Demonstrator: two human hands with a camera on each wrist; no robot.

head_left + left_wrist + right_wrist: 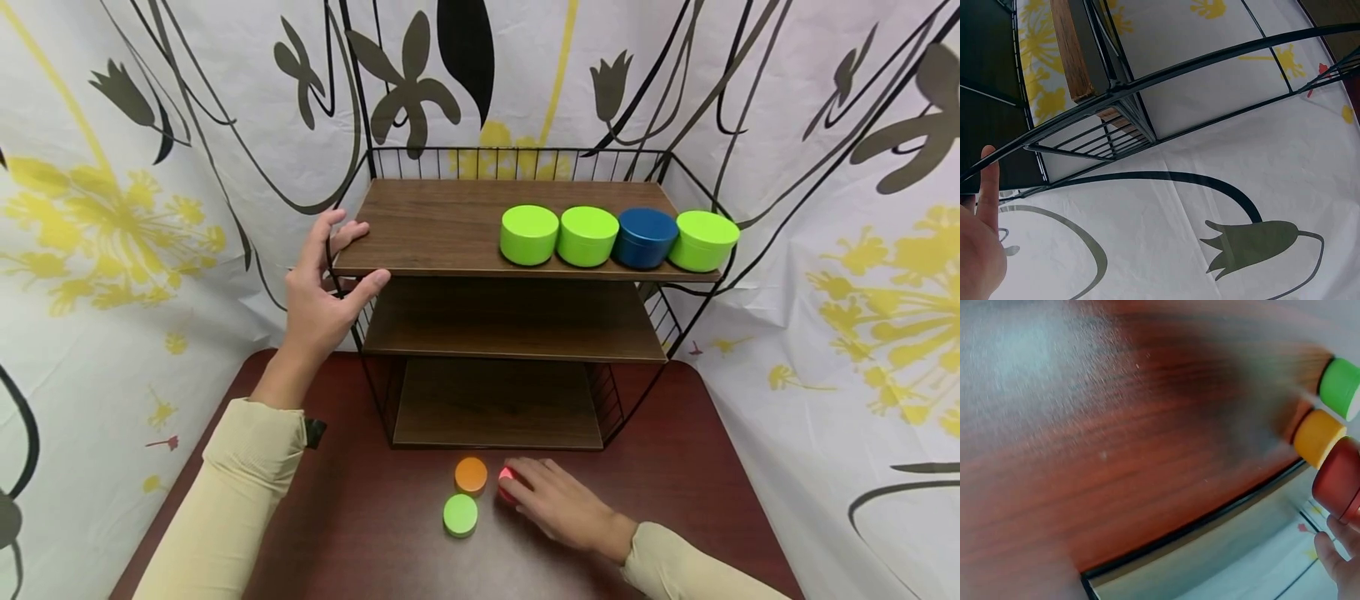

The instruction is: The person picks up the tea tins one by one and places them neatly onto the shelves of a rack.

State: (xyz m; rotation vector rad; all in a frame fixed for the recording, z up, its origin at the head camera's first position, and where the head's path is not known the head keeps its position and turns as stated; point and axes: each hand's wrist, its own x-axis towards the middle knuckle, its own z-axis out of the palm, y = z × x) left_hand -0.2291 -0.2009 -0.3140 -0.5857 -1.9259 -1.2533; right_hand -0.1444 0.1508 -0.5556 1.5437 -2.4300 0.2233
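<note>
My left hand (pixel 318 292) grips the upper left side of a wire-framed shelf rack (pixel 517 273), its thumb over the front edge of the top board and other fingers past the side wire. In the left wrist view part of that hand (pixel 982 250) shows beside the black frame. Down on the table my right hand (pixel 558 504) holds a small red round tin (pixel 507 483), partly covered by the fingers. The red tin (pixel 1338 478) is at the right edge of the right wrist view. Beside it stand an orange tin (pixel 471 476) and a light green tin (pixel 461 515).
On the top board's right half, three bright green tins, among them one at the row's left end (pixel 528 236), stand in a row with a blue tin (pixel 646 238). The dark red table (pixel 360 533) carries the rack. Patterned white cloth (pixel 187 208) hangs around it.
</note>
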